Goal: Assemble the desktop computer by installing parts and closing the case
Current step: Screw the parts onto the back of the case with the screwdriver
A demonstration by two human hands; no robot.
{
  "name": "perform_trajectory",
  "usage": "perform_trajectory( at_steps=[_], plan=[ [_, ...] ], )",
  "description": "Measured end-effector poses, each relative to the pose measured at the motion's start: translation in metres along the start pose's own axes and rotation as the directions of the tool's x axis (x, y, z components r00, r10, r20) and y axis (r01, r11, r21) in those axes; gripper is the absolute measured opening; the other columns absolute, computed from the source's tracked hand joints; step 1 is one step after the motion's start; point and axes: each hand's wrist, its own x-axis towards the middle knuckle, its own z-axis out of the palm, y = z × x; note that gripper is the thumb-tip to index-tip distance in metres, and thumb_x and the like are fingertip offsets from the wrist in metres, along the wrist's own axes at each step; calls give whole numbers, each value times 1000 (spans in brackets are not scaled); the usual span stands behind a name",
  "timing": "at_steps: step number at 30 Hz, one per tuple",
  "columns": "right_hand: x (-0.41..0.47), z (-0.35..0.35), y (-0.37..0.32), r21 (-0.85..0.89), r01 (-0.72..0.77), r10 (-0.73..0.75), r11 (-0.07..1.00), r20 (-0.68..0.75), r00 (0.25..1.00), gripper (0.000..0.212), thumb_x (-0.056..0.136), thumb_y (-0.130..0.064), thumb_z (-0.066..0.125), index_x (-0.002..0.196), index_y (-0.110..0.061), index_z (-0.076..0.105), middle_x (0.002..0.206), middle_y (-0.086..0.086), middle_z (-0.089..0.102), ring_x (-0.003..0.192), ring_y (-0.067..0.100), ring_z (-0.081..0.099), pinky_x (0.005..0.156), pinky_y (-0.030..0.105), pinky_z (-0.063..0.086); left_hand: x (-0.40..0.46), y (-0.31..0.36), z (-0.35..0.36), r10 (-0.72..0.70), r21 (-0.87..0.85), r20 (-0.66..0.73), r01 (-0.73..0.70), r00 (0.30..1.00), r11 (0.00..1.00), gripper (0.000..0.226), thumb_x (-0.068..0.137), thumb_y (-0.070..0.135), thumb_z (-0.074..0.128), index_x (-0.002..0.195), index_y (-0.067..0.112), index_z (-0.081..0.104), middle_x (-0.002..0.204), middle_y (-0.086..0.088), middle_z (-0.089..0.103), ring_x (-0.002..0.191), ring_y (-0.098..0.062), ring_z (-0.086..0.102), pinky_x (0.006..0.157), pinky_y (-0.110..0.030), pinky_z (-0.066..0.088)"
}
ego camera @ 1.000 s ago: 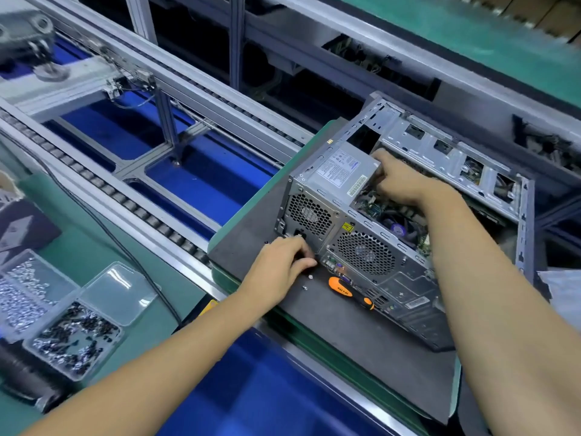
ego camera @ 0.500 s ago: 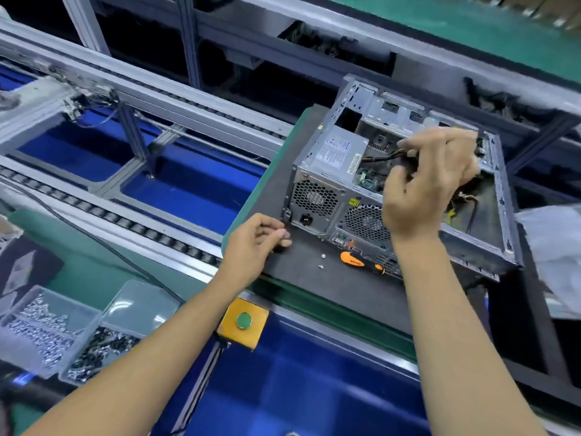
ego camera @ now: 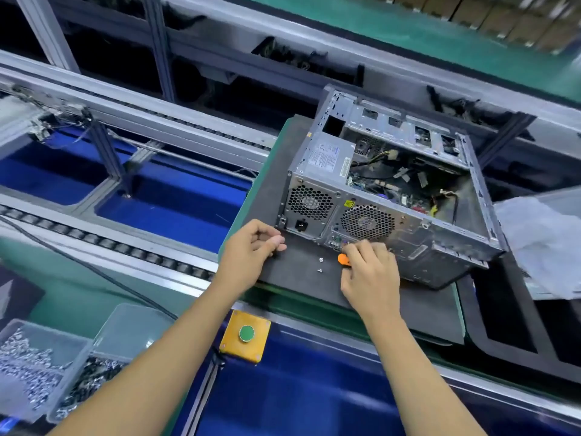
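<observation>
The open desktop case [ego camera: 418,243] lies on its side on a black mat [ego camera: 295,283], with its rear fans facing me. A grey power supply [ego camera: 327,155] sits in its left corner, and loose cables and the board show inside. My left hand [ego camera: 248,250] hovers at the case's lower left corner, thumb pinched against forefinger as if on a small screw that is hidden. My right hand [ego camera: 371,273] curls round the orange-handled screwdriver [ego camera: 343,259] lying against the rear panel. Two loose screws [ego camera: 320,265] lie on the mat between my hands.
A yellow box with a green button [ego camera: 245,334] is fixed on the near rail. Clear trays of screws [ego camera: 34,369] stand at the lower left. Roller conveyor rails [ego camera: 132,247] run to the left of the mat. A crumpled plastic bag [ego camera: 544,247] lies right of the case.
My right hand left the cables inside the case and came down onto the screwdriver at the rear panel. My left hand stayed by the case's corner. The view pulled back.
</observation>
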Motion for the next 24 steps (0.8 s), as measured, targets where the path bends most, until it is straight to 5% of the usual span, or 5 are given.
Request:
perform_trajectory(
  at_steps=[3, 7, 13, 18, 24],
  plan=[
    [-1, -1, -5, -2, -51, 51, 999, 31, 998, 38, 72, -10, 53, 108, -12, 64, 95, 6, 57, 88, 31, 52, 66, 42, 49, -1, 1, 0, -2, -12, -18, 2, 1000, 1000, 13, 93, 22, 74, 91, 33, 68, 89, 3, 78, 90, -12, 76, 89, -36, 56],
    [0, -3, -9, 25, -141, 139, 990, 73, 988, 44, 63, -4, 71, 105, -12, 60, 92, 7, 55, 80, 31, 50, 58, 41, 48, -2, 2, 1, -10, 1, 4, 10, 1000, 1000, 15, 92, 20, 76, 92, 32, 67, 90, 4, 78, 89, -13, 76, 89, -38, 58],
    [2, -16, -12, -54, -45, 49, 998, 85, 995, 43, 66, -4, 82, 104, -12, 64, 90, 8, 53, 73, 30, 52, 54, 37, 42, -2, 11, -2, -41, -28, 48, 43, 998, 999, 11, 92, 15, 75, 99, 21, 70, 90, 0, 78, 91, -15, 76, 95, -43, 57],
    [18, -51, -27, 37, -96, 100, 995, -110, 989, 25, 72, -3, 81, 90, -13, 66, 88, 4, 48, 53, 22, 44, 43, 22, 29, -7, 16, -1, -52, 59, 28, 50, 998, 997, 13, 85, 20, 83, 86, 27, 72, 87, 6, 76, 85, -9, 73, 87, -32, 58],
    [54, -112, -65, 382, -30, 183, 924, -372, 910, 13, 81, -12, 59, 93, -18, 58, 100, -2, 44, 63, 14, 53, 43, 26, 44, -10, 26, 6, -118, -170, 19, 119, 993, 978, 9, 90, 9, 75, 98, 9, 71, 88, -8, 78, 91, -22, 76, 87, -31, 56]
  ],
)
